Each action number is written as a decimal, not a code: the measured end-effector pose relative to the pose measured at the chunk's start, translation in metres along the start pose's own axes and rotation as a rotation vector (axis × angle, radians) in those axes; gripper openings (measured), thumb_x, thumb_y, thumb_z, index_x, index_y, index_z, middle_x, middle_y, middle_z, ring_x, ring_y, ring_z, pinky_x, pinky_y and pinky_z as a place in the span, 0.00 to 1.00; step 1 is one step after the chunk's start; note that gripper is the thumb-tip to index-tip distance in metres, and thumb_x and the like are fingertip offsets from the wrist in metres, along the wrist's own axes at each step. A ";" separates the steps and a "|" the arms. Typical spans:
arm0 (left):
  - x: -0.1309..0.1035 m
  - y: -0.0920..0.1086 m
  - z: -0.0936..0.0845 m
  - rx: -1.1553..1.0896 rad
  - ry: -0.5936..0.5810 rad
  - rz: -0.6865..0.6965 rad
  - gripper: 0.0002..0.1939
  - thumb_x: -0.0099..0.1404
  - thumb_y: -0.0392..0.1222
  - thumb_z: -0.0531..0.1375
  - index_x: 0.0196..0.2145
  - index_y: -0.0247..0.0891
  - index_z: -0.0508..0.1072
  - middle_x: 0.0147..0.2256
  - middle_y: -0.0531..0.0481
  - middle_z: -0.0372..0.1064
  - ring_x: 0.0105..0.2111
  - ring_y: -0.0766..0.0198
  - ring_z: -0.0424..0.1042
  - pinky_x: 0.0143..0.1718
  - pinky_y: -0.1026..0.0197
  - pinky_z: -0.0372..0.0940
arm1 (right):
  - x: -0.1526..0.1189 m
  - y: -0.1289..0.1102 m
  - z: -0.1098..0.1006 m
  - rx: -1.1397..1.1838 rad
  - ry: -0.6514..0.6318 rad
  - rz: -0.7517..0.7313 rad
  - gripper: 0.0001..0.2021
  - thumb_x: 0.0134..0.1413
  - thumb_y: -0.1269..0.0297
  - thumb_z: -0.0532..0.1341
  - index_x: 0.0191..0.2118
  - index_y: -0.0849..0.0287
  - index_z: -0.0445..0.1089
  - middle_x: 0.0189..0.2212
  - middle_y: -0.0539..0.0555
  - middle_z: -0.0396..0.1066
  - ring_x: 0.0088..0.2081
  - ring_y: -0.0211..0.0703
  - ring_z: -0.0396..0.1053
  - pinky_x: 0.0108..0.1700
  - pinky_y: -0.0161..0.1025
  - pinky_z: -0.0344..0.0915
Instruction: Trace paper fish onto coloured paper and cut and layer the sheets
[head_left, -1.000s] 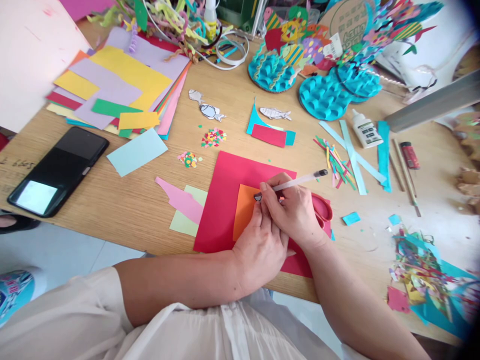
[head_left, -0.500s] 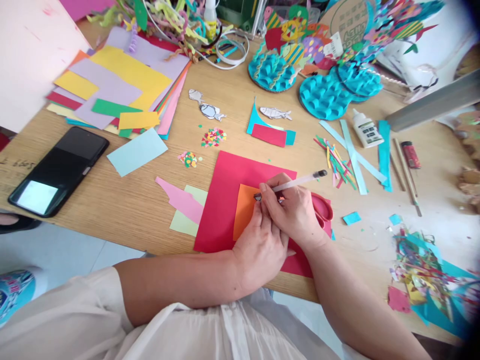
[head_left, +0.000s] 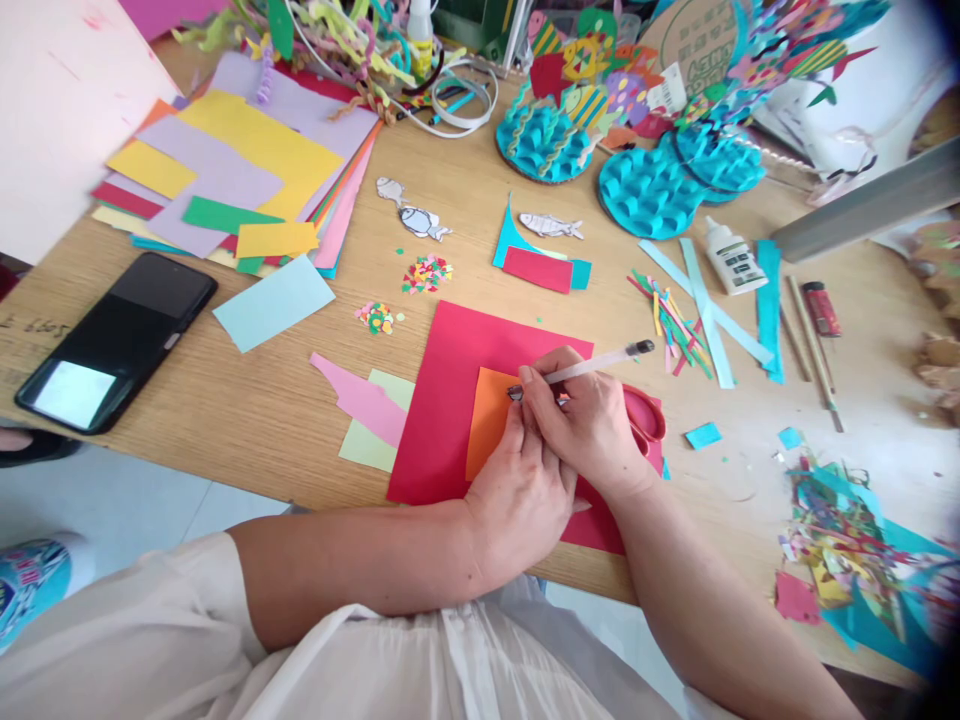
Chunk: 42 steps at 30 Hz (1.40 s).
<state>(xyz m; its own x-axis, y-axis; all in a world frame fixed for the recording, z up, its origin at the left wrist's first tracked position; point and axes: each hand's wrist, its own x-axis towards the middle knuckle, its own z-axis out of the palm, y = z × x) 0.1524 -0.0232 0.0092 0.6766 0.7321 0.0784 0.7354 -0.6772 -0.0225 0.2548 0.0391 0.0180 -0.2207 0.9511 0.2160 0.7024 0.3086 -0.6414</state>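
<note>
My right hand [head_left: 596,425] is closed around a pen [head_left: 600,362] with a clear barrel and a dark end. The pen's tip meets a small dark-edged paper piece [head_left: 515,393] on an orange paper [head_left: 487,410]. My left hand [head_left: 517,490] lies with stretched fingers over the orange paper, pressing down beside the tip; part of it is under my right hand. A large red sheet [head_left: 457,350] is beneath both hands. Red-handled scissors [head_left: 654,412] lie partly hidden by my right hand.
Left are a phone [head_left: 116,345] and stacked coloured paper [head_left: 247,140]. Paper fish [head_left: 551,227], confetti [head_left: 427,273] and blue fish-decorated bases [head_left: 649,195] lie beyond the hands. A glue bottle [head_left: 735,258], thin paper strips [head_left: 675,325] and a scrap pile [head_left: 847,530] are right.
</note>
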 end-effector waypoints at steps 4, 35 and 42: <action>-0.001 0.001 0.000 -0.002 0.000 -0.001 0.30 0.71 0.54 0.51 0.56 0.24 0.69 0.54 0.29 0.68 0.56 0.41 0.67 0.57 0.41 0.60 | 0.000 -0.001 -0.001 -0.001 -0.002 0.006 0.10 0.62 0.62 0.57 0.29 0.57 0.63 0.20 0.48 0.67 0.20 0.35 0.64 0.24 0.34 0.61; -0.001 0.000 -0.004 -0.037 0.005 -0.036 0.36 0.68 0.63 0.50 0.58 0.29 0.68 0.56 0.29 0.67 0.56 0.39 0.65 0.60 0.38 0.50 | 0.002 -0.002 -0.008 0.003 -0.084 0.032 0.10 0.61 0.61 0.57 0.30 0.58 0.65 0.21 0.48 0.68 0.19 0.34 0.63 0.23 0.33 0.59; -0.002 0.000 -0.004 -0.047 0.007 -0.038 0.32 0.67 0.62 0.52 0.52 0.30 0.72 0.48 0.34 0.73 0.53 0.46 0.66 0.54 0.49 0.55 | 0.001 0.001 -0.010 0.069 -0.100 0.074 0.11 0.61 0.60 0.59 0.29 0.59 0.67 0.24 0.51 0.72 0.22 0.37 0.68 0.23 0.33 0.62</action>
<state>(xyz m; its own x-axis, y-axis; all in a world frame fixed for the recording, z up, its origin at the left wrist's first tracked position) 0.1509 -0.0245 0.0131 0.6478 0.7571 0.0850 0.7580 -0.6516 0.0270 0.2618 0.0407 0.0247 -0.2388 0.9665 0.0944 0.6718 0.2346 -0.7026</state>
